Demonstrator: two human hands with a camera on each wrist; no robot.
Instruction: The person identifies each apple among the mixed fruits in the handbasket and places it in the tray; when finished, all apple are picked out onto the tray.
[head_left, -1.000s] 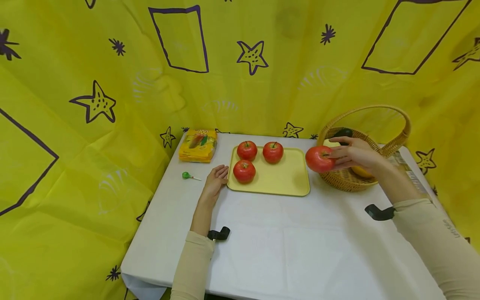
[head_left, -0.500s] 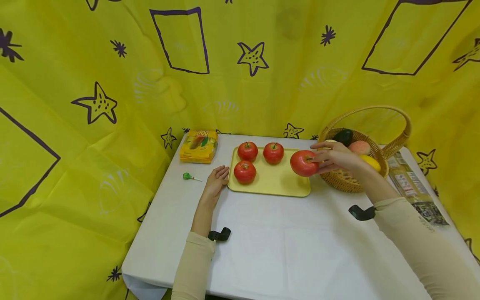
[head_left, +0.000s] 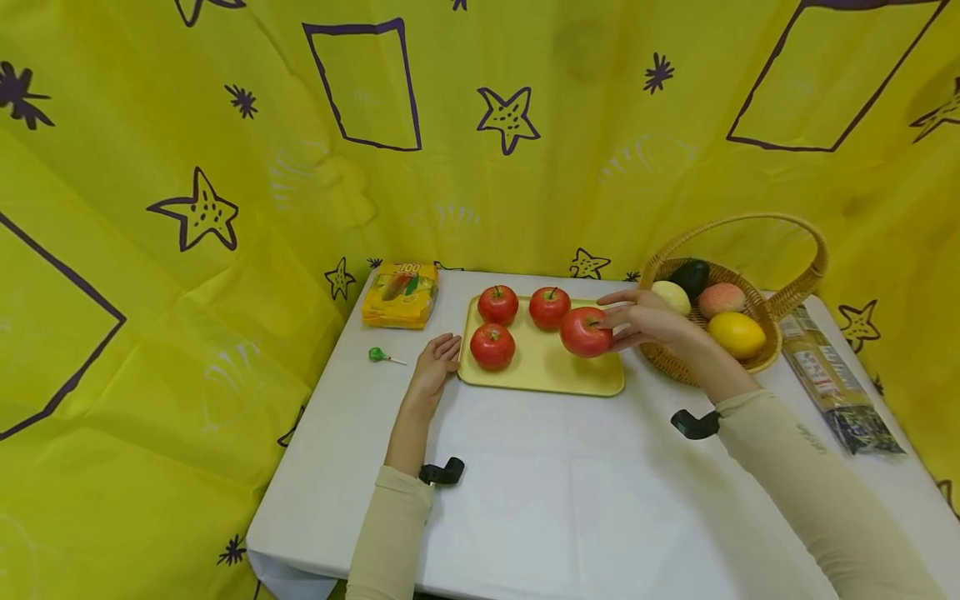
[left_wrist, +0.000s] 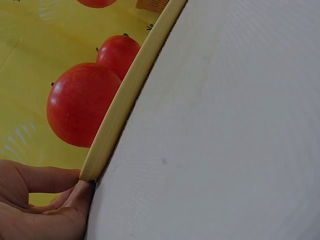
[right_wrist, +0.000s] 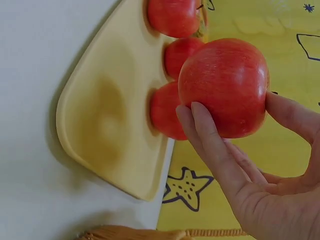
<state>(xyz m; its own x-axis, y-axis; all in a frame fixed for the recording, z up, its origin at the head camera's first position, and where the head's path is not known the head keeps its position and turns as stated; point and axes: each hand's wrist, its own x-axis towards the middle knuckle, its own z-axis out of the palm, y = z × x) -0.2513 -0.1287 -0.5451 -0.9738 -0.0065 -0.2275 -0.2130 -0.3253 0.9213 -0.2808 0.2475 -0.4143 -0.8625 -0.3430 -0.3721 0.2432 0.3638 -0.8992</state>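
My right hand [head_left: 647, 322] holds a red apple [head_left: 586, 332] above the right half of a pale yellow tray [head_left: 570, 382]. In the right wrist view, the thumb [right_wrist: 290, 114] and fingertips press the apple's opposite sides, and bare tray shows below. Three more red apples stand at the tray's left: one at the back [head_left: 498, 305], one beside it [head_left: 550, 308], one in front [head_left: 492, 347]. At the tray's left edge is my left hand [head_left: 435, 367]. In the left wrist view, its thumb and fingers meet at the tray corner [left_wrist: 89, 175].
A wicker basket [head_left: 675, 364] at the right holds an avocado [head_left: 689, 278], a peach [head_left: 722, 300], a lemon [head_left: 737, 334] and a pale round fruit [head_left: 671, 296]. A clear packet [head_left: 840, 383] lies beyond it. A yellow mango pack [head_left: 401, 296] and green lollipop [head_left: 378, 355] lie left.
My right hand has carried the apple leftward from in front of the basket to over the tray, uncovering the fruit in the basket. The left hand has stayed at the tray's edge.
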